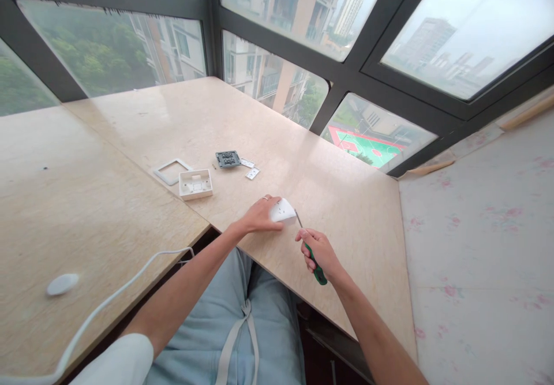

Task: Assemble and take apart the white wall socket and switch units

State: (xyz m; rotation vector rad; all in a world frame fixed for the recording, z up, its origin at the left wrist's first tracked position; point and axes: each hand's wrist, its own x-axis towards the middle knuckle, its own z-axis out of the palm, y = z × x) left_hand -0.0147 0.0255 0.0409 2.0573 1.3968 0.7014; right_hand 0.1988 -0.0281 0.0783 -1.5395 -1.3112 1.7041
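My left hand (261,214) grips a white wall socket (283,210) from its left side, with the slotted face partly showing. In my right hand (321,252) is a screwdriver (319,274) with a green and black handle, fingers wrapped round it. Its thin shaft points up and left, and the tip meets or nearly meets the socket's right edge. Left of the hands, a white open mounting box (196,193) sits beside a white square frame (161,175). Farther back lie a dark grey socket insert (228,159) and two small white cover plates (252,173).
The beige stone-look counter (359,223) ends at its front edge above my lap. A white cable (130,284) runs along the left part, near a white round disc (63,284). Dark-framed windows (346,76) stand behind, and a flowered wall (476,240) borders the right.
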